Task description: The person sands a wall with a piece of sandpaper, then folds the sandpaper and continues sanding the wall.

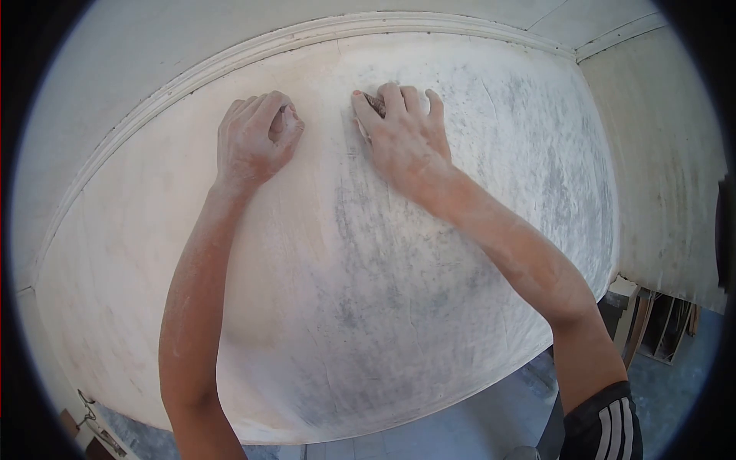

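Both arms stretch forward over a broad white panel, dusted with powder and streaked grey on its right half. My right hand presses on its upper middle, fingers bent, gripping a dark rough pad that looks like sandpaper; most of it is hidden beneath the palm. To the left, my left hand rests closed against the paler part of the same surface. Its fingers curl toward the thumb, and what lies inside, if anything, is hidden. White dust coats both hands and forearms.
A ridged white moulding runs along the panel's far edge. A stained wall stands at the right. Below it are wooden boards or frames. Metal hooks or fittings show at lower left. A grey-blue floor lies below.
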A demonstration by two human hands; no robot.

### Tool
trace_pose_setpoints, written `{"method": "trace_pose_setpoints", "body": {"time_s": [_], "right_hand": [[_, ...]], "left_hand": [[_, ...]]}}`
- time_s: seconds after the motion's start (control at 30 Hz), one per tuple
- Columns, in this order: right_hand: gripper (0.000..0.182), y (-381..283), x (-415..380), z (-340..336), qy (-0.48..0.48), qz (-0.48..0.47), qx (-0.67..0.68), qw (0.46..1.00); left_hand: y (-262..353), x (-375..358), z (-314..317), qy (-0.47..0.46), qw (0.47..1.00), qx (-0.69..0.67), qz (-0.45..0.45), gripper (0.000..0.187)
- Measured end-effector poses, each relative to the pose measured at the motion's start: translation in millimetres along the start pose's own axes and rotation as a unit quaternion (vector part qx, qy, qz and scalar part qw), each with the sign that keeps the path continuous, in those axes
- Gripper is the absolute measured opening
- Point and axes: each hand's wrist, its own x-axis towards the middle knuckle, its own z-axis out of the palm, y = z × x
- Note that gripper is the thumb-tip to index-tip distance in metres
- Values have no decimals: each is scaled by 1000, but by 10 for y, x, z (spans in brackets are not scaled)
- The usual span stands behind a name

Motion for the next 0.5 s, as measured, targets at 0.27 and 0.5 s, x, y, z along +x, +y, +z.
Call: {"method": "trace_pose_setpoints", "body": {"time_s": [0.27, 0.5], "right_hand": [[34, -59, 86, -120, -53, 10, -36, 998], [28, 247, 500, -43, -68, 35, -11, 997]], "left_hand": [[9, -9, 26, 5, 1000, -8, -4, 8], [38, -15, 26, -1, 1000, -2, -16, 8]]}}
